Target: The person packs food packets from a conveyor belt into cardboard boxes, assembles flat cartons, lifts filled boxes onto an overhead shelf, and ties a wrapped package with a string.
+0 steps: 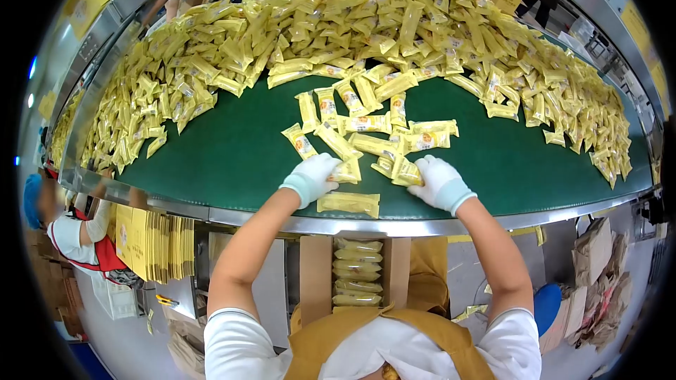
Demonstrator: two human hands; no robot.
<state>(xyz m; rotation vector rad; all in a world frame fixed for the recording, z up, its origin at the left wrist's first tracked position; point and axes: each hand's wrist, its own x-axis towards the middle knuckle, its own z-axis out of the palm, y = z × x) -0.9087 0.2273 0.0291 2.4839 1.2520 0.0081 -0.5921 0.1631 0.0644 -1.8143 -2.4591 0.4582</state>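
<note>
My left hand (pixel 314 177), in a white glove, has its fingers closed on the end of a yellow wrapped snack packet (pixel 346 171) over the green belt. On the other side my gloved right hand (pixel 439 181) grips another yellow packet (pixel 406 172) by its right end. Between and beyond the hands lie several loose packets, among them a printed packet (pixel 369 123). Nearest the front edge, a single packet (pixel 348 203) rests flat. Below the belt edge, an open cardboard box (pixel 316 271) holds a row of packets (pixel 358 266) in front of my body.
A large heap of yellow packets (pixel 394 28) curves around the far side of the green belt (pixel 232 148). The metal rim (pixel 232 217) runs along the front. Folded yellow cartons (pixel 155 243) stand at left, near a co-worker in a red apron (pixel 105 253). Other people work across the belt.
</note>
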